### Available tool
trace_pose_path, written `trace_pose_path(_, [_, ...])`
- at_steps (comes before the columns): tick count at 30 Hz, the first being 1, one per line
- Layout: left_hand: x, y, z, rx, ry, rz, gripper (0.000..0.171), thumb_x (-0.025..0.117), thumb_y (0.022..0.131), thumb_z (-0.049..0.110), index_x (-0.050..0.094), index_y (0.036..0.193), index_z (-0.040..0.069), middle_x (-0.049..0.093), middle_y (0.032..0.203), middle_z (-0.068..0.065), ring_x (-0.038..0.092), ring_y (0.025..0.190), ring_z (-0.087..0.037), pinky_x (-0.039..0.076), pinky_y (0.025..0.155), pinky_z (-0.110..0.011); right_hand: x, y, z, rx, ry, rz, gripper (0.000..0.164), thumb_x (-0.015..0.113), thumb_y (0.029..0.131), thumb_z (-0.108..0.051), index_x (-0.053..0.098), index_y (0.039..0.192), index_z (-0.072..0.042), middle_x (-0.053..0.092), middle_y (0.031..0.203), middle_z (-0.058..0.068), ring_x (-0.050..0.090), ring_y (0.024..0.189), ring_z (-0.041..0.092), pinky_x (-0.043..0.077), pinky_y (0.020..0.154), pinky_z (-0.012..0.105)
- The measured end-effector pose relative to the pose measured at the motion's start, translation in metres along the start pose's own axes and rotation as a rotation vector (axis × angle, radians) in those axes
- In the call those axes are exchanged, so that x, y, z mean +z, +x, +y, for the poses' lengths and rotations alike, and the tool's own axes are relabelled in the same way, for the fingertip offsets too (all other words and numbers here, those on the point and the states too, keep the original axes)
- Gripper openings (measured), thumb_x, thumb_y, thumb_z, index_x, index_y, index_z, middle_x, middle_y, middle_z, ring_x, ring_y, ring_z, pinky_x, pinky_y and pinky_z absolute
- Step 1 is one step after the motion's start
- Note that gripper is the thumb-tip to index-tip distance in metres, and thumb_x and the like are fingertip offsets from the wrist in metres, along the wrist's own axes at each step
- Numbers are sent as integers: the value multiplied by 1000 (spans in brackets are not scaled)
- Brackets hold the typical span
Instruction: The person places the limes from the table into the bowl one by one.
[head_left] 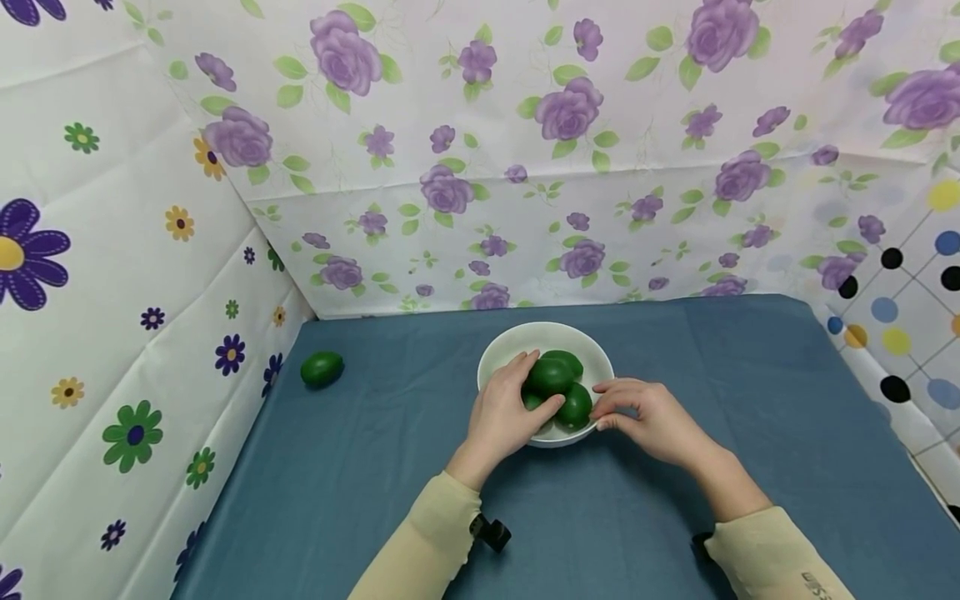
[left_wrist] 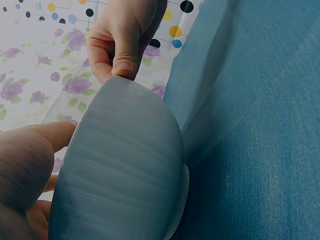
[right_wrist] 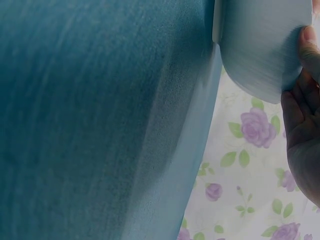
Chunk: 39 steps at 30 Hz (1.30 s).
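Observation:
A white bowl (head_left: 498,343) holds several glossy dark green limes. My left hand (head_left: 504,410) reaches over the bowl's left side, its fingers and thumb about the top lime (head_left: 550,377). Part of another lime shows under that hand, and one more lime (head_left: 574,407) lies by the right wall of the bowl. My right hand (head_left: 651,417) pinches the bowl's right rim between thumb and fingers. In the left wrist view the bowl's outer wall (left_wrist: 120,160) hides the limes, and the right thumb presses on the rim.
A single lime (head_left: 322,369) lies apart on the blue tablecloth (head_left: 390,467), toward the far left. Behind the table hangs a floral sheet (head_left: 450,242). Patterned sheets also stand along the left and right sides.

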<state>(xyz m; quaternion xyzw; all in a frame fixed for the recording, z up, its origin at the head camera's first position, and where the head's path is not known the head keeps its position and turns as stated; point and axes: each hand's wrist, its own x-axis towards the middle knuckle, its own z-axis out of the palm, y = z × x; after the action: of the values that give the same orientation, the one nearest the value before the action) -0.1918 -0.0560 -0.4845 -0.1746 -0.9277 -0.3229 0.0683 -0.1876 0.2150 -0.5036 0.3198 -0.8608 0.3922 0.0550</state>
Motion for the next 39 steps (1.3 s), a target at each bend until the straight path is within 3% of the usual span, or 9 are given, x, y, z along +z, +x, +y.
trace_pose_path(17, [-2,-4,-3,7,-71,20,73,74,101,49,51,161,15,51,162,-9,51,146,-31,50,115,-54,2,-2,0,-8,-13,11,21,89,86,-12,84,99,-28,78,108,-13,66,129,24,59,103,48])
trace_pose_path(26, [-6,-6,-10,21,-222,28,70,72,104,42,47,164,16,45,166,-14,43,152,-33,43,120,-58,1,-1,-2,-19,-18,9,20,89,86,-11,84,99,-26,79,109,-8,66,129,25,59,102,48])
trace_pose_path(31, [-10,-9,-17,54,-288,65,68,71,105,40,46,164,17,45,166,-14,42,153,-32,41,121,-58,0,0,-2,-11,-14,8,20,89,86,-11,84,99,-25,79,109,-9,66,129,25,58,103,48])
trace_pose_path(39, [-18,-16,-28,40,-341,133,64,72,104,35,50,162,18,47,165,-10,42,153,-31,41,121,-58,0,0,-1,-13,-16,9,20,89,86,-12,84,99,-26,79,110,-9,66,129,24,57,105,43])
